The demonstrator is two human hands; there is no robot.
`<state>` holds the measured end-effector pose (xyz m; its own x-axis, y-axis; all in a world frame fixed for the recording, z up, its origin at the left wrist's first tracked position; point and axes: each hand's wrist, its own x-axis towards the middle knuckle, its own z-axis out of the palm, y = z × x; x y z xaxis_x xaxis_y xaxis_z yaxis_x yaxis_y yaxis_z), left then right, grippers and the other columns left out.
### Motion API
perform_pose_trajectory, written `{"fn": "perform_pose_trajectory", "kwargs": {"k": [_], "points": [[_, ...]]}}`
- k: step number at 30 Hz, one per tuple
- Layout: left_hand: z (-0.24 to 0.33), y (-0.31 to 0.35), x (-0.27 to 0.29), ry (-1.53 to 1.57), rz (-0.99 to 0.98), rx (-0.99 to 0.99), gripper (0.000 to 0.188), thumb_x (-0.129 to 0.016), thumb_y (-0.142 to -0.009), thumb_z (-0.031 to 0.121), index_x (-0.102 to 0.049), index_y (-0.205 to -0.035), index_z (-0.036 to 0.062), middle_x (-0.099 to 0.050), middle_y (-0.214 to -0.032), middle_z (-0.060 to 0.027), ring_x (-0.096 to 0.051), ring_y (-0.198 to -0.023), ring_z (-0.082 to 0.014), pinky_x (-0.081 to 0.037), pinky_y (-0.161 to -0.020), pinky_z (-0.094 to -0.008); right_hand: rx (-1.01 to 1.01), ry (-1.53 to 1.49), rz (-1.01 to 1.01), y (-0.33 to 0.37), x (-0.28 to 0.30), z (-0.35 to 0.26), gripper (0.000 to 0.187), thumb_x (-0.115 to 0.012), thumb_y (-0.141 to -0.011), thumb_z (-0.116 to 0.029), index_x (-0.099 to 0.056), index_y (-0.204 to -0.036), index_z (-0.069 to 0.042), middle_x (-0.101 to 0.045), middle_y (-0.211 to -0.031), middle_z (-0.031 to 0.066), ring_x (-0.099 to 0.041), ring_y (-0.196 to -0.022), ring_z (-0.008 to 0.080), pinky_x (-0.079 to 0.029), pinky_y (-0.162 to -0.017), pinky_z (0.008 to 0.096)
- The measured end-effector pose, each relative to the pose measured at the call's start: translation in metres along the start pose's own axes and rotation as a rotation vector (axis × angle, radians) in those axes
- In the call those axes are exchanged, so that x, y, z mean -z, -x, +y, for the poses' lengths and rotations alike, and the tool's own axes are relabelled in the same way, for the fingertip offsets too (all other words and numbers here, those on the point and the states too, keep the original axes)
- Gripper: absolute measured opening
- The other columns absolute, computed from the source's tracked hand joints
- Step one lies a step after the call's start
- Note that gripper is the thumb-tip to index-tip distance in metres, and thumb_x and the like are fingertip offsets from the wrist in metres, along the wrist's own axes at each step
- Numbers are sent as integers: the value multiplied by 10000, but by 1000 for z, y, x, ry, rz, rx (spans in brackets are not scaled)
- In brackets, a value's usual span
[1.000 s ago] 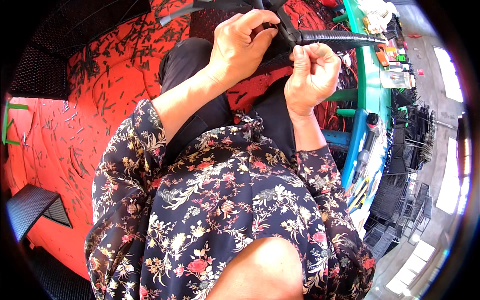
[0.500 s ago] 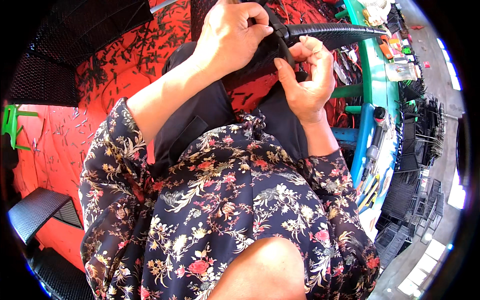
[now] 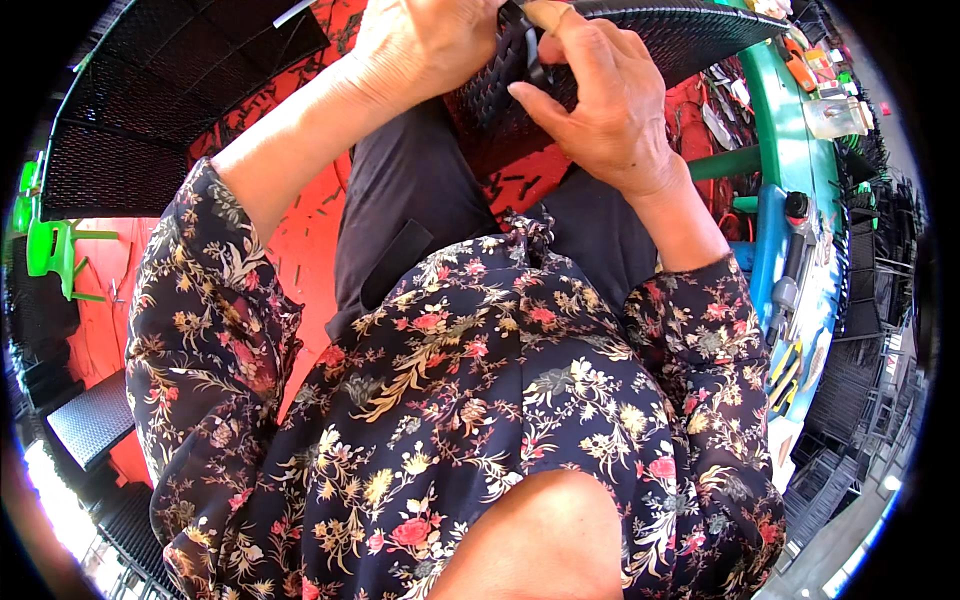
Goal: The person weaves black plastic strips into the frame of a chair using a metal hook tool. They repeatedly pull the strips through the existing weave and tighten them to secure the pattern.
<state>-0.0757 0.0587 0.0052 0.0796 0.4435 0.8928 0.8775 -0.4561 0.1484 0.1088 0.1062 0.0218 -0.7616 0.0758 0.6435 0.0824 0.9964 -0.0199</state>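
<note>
A black woven panel (image 3: 680, 35) with a wrapped edge rises before my knees, its corner between my hands. From this corner a narrow black strip (image 3: 532, 60) bends in a loose loop. My left hand (image 3: 430, 45) is closed at the loop's left side, pinching the strip; its fingertips are partly cut off by the upper border. On the other side is my right hand (image 3: 605, 105), with its thumb spread away from the bent fingers. Its index finger, wrapped in pale tape, reaches over the corner, and another fingertip is close to the strip.
Black strip scraps litter the red floor covering (image 3: 310, 225). On the right, a green bench (image 3: 785, 130) bears a clear jar (image 3: 835, 118), and a power tool (image 3: 790, 260) lies nearer. Black woven furniture (image 3: 130, 150) and a green stool (image 3: 60, 255) stand at left.
Both hands and the woven corner sit higher in view. My right thumb has spread from its fingers, and the strip between the hands now bends in a loop. The view has shifted.
</note>
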Motion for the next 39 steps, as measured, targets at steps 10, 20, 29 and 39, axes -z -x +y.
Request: {"fn": "perform_pose_trajectory", "kwargs": {"k": [10,20,29,39], "points": [[-23,-9,19,-183,-30,-206,131,-637,-626,-41,-561,-712,21,-515,-1152,-188,-487,-1044,-377,-398,-869,-454,33,-8,-275,5,-16,51,718,-805,-657,-356,-489,-1213,-29,-573,-1070,158,-546,-1039,344,-377,-947,457],[-34,-21,26,-247,-101,-349,95,-604,-653,4,-537,-719,17,-516,-1146,-194,-484,-1069,-385,-365,-906,-488,3,-13,-121,8,-42,47,593,-720,-740,-535,-582,-1041,-43,-592,-919,100,-577,-890,290,-389,-851,417],[-63,-8,16,-77,-122,-83,126,-597,-670,-25,-477,-668,10,-605,-960,-160,-573,-857,-350,-459,-726,-443,-36,-17,-78,6,-45,33,455,-713,-745,-376,-569,-1034,-57,-573,-892,109,-560,-900,307,-376,-866,428],[-3,-5,48,-193,-123,-383,170,-617,-646,64,-594,-813,47,-608,-915,-84,-587,-873,-272,-461,-745,-400,-119,-7,-86,16,-45,33,472,-712,-722,-410,-586,-1006,-55,-590,-866,101,-579,-898,291,-381,-866,429]]}}
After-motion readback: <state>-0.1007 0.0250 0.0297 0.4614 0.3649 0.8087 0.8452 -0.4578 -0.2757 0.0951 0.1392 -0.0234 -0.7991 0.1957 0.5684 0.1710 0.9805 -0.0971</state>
